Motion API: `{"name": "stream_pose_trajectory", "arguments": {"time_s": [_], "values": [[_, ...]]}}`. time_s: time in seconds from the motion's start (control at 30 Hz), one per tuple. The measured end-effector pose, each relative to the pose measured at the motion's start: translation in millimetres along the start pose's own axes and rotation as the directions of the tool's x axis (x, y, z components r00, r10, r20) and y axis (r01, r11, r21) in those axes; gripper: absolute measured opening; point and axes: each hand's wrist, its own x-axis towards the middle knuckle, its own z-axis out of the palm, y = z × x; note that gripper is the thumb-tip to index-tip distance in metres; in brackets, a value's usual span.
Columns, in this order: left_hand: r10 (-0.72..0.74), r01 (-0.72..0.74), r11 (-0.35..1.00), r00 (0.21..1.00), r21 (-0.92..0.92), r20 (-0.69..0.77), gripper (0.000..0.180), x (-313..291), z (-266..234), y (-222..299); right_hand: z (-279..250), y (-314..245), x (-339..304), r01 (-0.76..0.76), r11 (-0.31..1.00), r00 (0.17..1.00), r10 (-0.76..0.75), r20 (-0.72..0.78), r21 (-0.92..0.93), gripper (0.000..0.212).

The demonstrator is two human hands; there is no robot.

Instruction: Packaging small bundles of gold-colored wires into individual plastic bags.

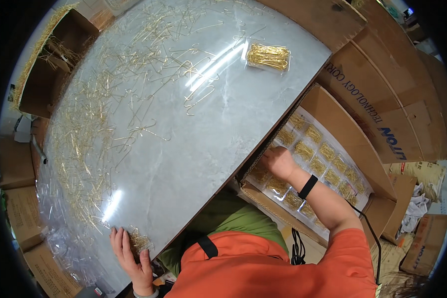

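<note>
At the near left edge of the table, my left hand (130,260) lies around a small clear pack of gold wire hooks (140,240), fingers along one side and thumb against the other. My right hand (279,163), with a black band on the wrist, reaches down into an open cardboard box (355,124) beside the table. Its fingers are curled, and whatever they hold is hidden. Rows of clear packs of gold hooks (314,133) fill the box. Another filled clear pack (268,56) rests on the far right of the table.
Loose gold hooks (87,144) spread across the left and far side of the grey marbled table (198,164). Empty clear plastic packs (67,233) are heaped at the left edge. An open carton (47,79) stands far left. A large carton (382,84) rises behind the box.
</note>
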Motion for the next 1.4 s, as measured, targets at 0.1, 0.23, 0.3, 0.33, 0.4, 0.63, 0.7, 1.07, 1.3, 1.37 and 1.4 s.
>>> {"name": "stream_pose_trajectory", "arguments": {"time_s": [0.1,0.23,0.3,0.33,0.4,0.63,0.7,1.07,1.3,1.37,1.4], "values": [[0.004,-0.004,1.000,1.000,0.000,-0.003,0.057,-0.1,0.2,-0.6,6.1,1.1,-0.4,0.002,1.000,1.000,-0.002,0.030,-0.011,0.006],[0.005,-0.005,1.000,1.000,-0.006,0.002,0.057,0.6,-0.3,0.2,7.8,-1.0,0.5,-0.017,1.000,0.999,0.018,0.050,-0.019,0.005],[0.005,-0.005,1.000,1.000,-0.007,0.000,0.056,1.0,-0.1,0.3,7.5,-1.2,-0.5,-0.026,0.999,0.998,0.028,0.057,-0.027,0.006],[0.006,-0.006,1.000,1.000,-0.007,0.002,0.056,1.2,0.0,0.5,7.1,-1.1,-1.3,-0.028,0.999,0.998,0.030,0.061,-0.034,0.007],[0.006,-0.006,1.000,1.000,-0.006,0.004,0.057,1.1,-0.3,1.2,4.4,0.5,-1.7,-0.026,0.999,0.998,0.027,0.054,-0.023,0.010],[0.000,0.000,1.000,1.000,-0.005,0.009,0.058,0.5,-1.3,2.2,-14.9,9.1,-10.3,-0.065,0.994,0.997,0.067,-0.024,0.088,0.022],[-0.008,0.008,1.000,1.000,-0.013,0.003,0.060,2.5,-1.2,4.6,-14.4,12.4,-18.0,-0.081,0.992,0.994,0.087,-0.064,0.101,0.026],[-0.031,0.031,0.999,1.000,-0.029,-0.004,0.063,2.0,-1.1,7.2,-29.7,20.9,-39.3,-0.386,0.090,0.316,0.948,0.040,0.918,0.010],[-0.065,0.068,0.993,0.997,-0.095,0.038,0.069,-1.5,-2.0,1.0,-147.3,-67.6,-7.5,0.096,-0.814,0.460,0.546,0.700,0.573,0.010],[-0.113,0.111,0.968,0.994,-0.223,0.003,0.088,-5.9,3.6,-4.9,-175.5,-106.1,14.2,-0.001,-0.864,0.654,0.380,0.654,0.503,0.008],[-0.135,0.126,0.949,0.991,-0.289,-0.011,0.098,-7.0,6.8,-6.8,-188.7,-124.9,29.9,-0.093,-0.864,0.696,0.299,0.652,0.495,0.009]]}}
